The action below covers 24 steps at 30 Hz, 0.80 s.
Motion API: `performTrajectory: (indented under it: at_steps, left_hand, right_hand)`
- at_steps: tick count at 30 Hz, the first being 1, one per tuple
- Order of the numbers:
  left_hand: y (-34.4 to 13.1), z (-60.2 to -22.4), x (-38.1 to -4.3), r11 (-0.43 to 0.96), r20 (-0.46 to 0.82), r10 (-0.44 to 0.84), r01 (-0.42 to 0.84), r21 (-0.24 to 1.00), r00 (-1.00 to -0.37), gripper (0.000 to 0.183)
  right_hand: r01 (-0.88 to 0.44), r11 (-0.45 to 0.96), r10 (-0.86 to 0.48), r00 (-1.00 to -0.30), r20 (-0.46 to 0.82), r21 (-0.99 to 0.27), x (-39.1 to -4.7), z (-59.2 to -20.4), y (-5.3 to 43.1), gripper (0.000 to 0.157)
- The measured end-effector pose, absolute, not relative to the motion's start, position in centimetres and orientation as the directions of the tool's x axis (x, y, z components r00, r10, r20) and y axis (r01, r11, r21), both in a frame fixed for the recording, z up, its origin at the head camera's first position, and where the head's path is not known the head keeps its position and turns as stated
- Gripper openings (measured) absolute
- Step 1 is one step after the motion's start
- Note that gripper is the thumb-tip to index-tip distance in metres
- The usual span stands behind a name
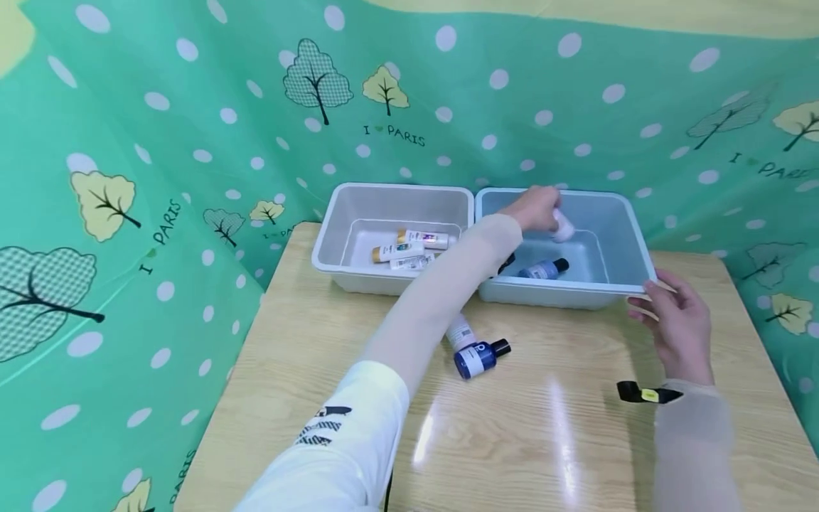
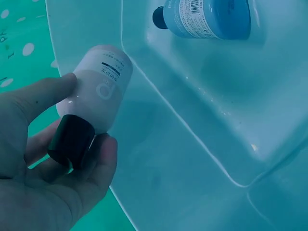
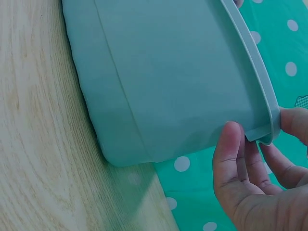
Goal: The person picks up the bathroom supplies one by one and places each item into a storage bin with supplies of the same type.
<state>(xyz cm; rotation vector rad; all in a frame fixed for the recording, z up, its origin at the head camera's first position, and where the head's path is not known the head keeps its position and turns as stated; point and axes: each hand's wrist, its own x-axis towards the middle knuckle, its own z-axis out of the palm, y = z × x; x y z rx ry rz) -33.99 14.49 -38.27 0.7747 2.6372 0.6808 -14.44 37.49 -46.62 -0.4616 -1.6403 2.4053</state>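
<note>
My left hand (image 1: 536,208) is over the blue bin (image 1: 614,288), holding a pale pink bottle (image 2: 98,89) with a black cap. In the left wrist view the bottle is tilted, cap toward the palm, with the thumb on one side and fingers on the other. A blue bottle (image 1: 542,271) with a black cap lies on the bin's floor. At the bin's front right corner, my right hand (image 1: 683,327) pinches the rim between thumb and fingers. The right wrist view shows the bin's outer wall (image 3: 168,72) beside that hand.
Left of the blue bin stands a light grey bin (image 1: 326,242) with several white tubes (image 1: 399,252). On the wooden table (image 1: 544,427) lie a dark blue bottle (image 1: 476,360) and a pale bottle (image 1: 459,333), partly behind the left sleeve. A green patterned cloth (image 1: 192,142) hangs behind.
</note>
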Motion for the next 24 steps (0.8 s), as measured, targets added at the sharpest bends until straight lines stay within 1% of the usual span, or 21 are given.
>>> performTrajectory:
  at_steps: [5, 9, 14, 19, 22, 24]
  left_hand:
    - [16.0, -37.7, -34.3, 0.777, -0.219, 0.52, 0.35, 0.524, -0.826, 0.05]
    - [15.8, -37.8, -34.3, 0.773, -0.207, 0.518, 0.351, 0.529, -0.83, 0.05]
    - [15.6, -37.1, -33.4, 0.77, -0.17, 0.534, 0.393, 0.502, -0.828, 0.048]
    - [15.3, -35.9, -31.1, 0.759, -0.145, 0.553, 0.424, 0.494, -0.82, 0.046]
    - [15.2, -35.4, -28.9, 0.749, -0.108, 0.587, 0.487, 0.449, -0.802, 0.047]
    - [15.0, -35.3, -27.2, 0.733, -0.077, 0.623, 0.546, 0.406, -0.779, 0.047]
  right_hand:
    - [0.06, -0.348, 0.344, -0.92, -0.187, -0.936, -14.2, -45.9, 38.1, 0.052]
    - [0.068, -0.341, 0.349, -0.917, -0.193, -0.938, -14.2, -45.9, 38.0, 0.052]
    - [0.069, -0.35, 0.351, -0.915, -0.2, -0.934, -14.2, -45.9, 38.0, 0.052]
    - [0.084, -0.342, 0.363, -0.907, -0.214, -0.936, -14.4, -46.0, 37.9, 0.054]
    - [0.085, -0.34, 0.368, -0.904, -0.216, -0.936, -14.4, -46.0, 37.9, 0.055]
    - [0.08, -0.351, 0.367, -0.905, -0.215, -0.933, -14.3, -46.1, 37.9, 0.054]
